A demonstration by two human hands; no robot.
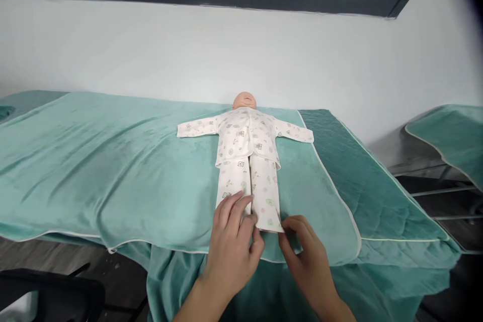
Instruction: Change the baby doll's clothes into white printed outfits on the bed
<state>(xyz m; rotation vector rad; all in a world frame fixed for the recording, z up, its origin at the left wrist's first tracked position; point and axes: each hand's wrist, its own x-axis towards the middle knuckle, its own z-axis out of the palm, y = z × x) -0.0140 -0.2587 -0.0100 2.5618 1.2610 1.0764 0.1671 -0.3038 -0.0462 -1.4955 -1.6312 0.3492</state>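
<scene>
A baby doll (244, 100) lies on its back with its head toward the wall. It wears a white printed long-sleeved shirt (247, 133), sleeves spread out to both sides. Below the shirt are matching baby pants (264, 186), laid straight toward me. My right hand (305, 251) pinches the outer corner of the hem on the right-hand leg. Across the left-hand leg lies my left hand (234, 246), fingers bent, with thumb and index finger at the inner edge of the other leg's hem. The left-hand hem is hidden behind it.
A light green blanket (158, 171) with white piping covers the bed, wrinkled at the left. A darker quilted cover (362, 186) shows at the right. Behind stands a white wall (151, 50). A black chair (53, 292) is at lower left, another green-covered surface (456, 136) at right.
</scene>
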